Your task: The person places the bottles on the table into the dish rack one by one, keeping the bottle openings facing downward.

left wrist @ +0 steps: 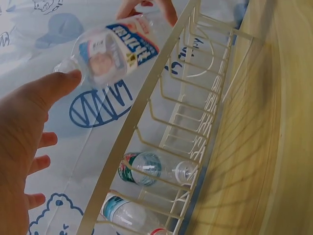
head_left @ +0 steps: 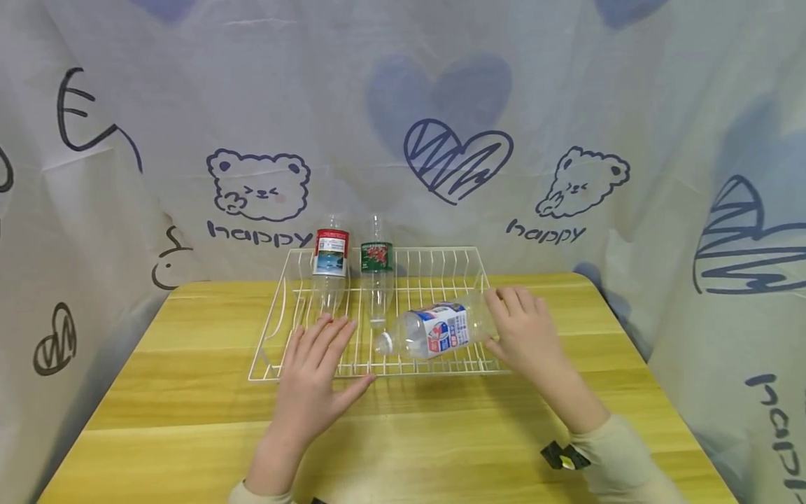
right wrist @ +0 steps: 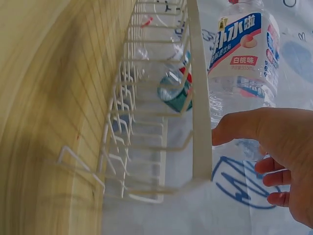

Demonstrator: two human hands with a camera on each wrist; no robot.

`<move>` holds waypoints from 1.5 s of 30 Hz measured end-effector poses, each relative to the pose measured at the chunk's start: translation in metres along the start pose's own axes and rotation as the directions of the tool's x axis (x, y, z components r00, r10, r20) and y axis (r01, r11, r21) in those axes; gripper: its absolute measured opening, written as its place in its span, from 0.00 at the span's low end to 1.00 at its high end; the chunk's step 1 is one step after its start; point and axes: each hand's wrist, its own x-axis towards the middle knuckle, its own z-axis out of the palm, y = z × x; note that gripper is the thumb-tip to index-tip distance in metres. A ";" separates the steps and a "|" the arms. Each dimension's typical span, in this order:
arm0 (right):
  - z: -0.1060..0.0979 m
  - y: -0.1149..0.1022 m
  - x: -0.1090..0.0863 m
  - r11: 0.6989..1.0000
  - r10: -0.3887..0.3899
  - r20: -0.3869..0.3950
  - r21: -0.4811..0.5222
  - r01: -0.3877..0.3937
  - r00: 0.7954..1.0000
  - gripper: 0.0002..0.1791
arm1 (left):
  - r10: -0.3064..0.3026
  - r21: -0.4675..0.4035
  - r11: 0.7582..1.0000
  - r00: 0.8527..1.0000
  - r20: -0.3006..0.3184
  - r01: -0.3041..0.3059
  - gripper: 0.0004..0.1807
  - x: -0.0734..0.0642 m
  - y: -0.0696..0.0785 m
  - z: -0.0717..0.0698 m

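Observation:
My right hand (head_left: pixel 529 336) grips the base end of a clear plastic drink bottle (head_left: pixel 441 329) with a white, blue and red label. The bottle lies sideways above a white wire rack (head_left: pixel 428 373), its neck pointing left. My left hand (head_left: pixel 315 388) has its fingers spread over the rack's front left; in the left wrist view its thumb (left wrist: pixel 66 85) overlaps the bottle's neck. Two more clear bottles lean in the rack, narrow ends low: one with a red-edged label (head_left: pixel 330 253), one with a green label (head_left: pixel 376 257).
The rack stands on a yellow wood-grain table (head_left: pixel 441 434), towards its back edge. Behind and on both sides hangs a pale curtain (head_left: pixel 352 140) printed with bears and hearts. Upright wire dividers (right wrist: pixel 161 115) run along the rack.

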 end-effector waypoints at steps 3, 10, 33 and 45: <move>0.001 -0.007 0.003 1.000 -0.018 0.010 0.002 0.018 1.000 0.42 | 0.013 0.003 1.000 1.000 0.010 -0.013 0.42 0.000 0.002 0.001; 0.003 -0.023 0.008 0.999 -0.048 0.015 0.002 0.048 0.999 0.41 | 0.035 0.010 0.999 0.999 0.038 -0.035 0.45 0.000 0.005 0.003; 0.009 -0.041 0.012 0.994 -0.069 -0.067 0.080 0.074 0.995 0.39 | 0.081 -0.076 0.994 0.997 0.004 -0.080 0.46 0.001 0.007 0.003; 0.011 -0.027 0.009 0.975 0.033 -0.168 0.222 0.005 0.985 0.38 | 0.121 -0.133 0.981 0.985 -0.127 -0.138 0.43 0.005 0.002 0.001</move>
